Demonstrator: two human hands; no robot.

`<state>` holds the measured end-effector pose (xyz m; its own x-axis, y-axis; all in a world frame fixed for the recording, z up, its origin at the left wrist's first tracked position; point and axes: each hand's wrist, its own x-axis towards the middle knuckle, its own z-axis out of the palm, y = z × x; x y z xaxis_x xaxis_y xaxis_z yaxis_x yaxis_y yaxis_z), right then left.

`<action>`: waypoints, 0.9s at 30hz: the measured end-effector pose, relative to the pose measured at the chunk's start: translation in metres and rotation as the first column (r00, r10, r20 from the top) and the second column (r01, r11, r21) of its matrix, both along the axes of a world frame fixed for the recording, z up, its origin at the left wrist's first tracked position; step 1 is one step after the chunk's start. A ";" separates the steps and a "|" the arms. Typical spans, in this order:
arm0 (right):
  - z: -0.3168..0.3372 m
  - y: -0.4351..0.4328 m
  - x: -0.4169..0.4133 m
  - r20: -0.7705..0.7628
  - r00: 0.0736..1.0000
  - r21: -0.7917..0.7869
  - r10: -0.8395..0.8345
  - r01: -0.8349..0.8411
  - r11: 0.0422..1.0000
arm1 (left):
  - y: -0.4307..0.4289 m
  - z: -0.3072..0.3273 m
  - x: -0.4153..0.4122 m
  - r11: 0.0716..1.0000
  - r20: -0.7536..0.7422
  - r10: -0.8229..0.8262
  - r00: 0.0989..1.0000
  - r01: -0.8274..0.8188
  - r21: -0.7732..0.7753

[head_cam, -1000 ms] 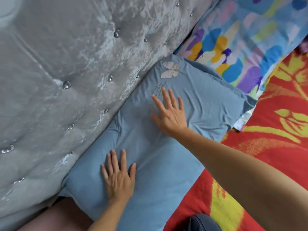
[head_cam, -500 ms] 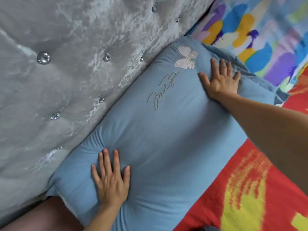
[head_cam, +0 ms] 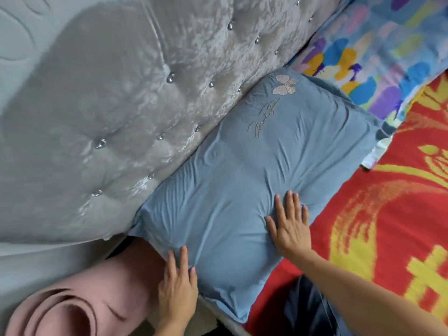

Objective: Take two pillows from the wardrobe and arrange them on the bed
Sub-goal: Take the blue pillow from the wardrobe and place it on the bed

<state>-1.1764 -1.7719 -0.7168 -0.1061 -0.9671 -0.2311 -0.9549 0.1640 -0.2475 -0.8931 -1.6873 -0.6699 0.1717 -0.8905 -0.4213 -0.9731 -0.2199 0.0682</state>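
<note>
A blue pillow (head_cam: 254,166) with a stitched butterfly and a signature lies on the bed against the grey tufted headboard (head_cam: 121,105). A second pillow (head_cam: 378,52) with a multicoloured blotch pattern lies beyond it at the upper right, also along the headboard. My left hand (head_cam: 177,284) rests flat on the blue pillow's near left corner, fingers apart. My right hand (head_cam: 289,221) lies flat on the pillow's near edge, fingers spread. Neither hand grips anything.
A red and yellow blanket (head_cam: 388,226) covers the bed to the right. A rolled pink mat (head_cam: 80,301) stands at the lower left beside the bed. A dark garment (head_cam: 305,309) shows at the bottom between my arms.
My right hand has come back from the pillow's far end to its near edge. My left hand has slid to the near left corner. The view has pulled back, showing the pink mat.
</note>
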 end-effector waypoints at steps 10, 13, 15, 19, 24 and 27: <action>0.091 0.118 0.082 0.031 0.990 0.367 0.140 -0.141 0.920 | 0.075 0.074 0.074 0.968 -0.094 -0.100 0.991 0.119 0.222; 0.134 0.139 0.094 0.039 0.981 0.373 0.191 -0.192 0.908 | 0.093 0.107 0.086 0.976 -0.077 -0.086 0.993 0.100 0.192; 0.159 0.150 0.097 0.050 0.973 0.352 0.224 -0.227 0.908 | 0.103 0.128 0.085 0.984 -0.087 -0.078 0.993 0.091 0.156; 0.198 0.168 0.096 0.016 0.961 0.342 0.275 -0.264 0.902 | 0.126 0.166 0.082 0.997 -0.106 -0.051 0.993 0.057 0.055; 0.231 0.217 0.106 0.000 0.949 0.292 0.315 -0.301 0.908 | 0.198 0.195 0.098 1.000 -0.073 -0.014 0.997 0.014 -0.008; 0.246 0.266 0.116 0.002 0.935 0.240 0.355 -0.345 0.907 | 0.260 0.204 0.107 0.998 -0.058 0.022 0.998 -0.025 -0.058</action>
<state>-1.0604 -1.5062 -0.4710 0.2153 -0.8629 -0.4572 -0.9699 -0.1344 -0.2031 -0.7866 -1.4275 -0.4663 0.1701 -0.9098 -0.3785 -0.9619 -0.2368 0.1368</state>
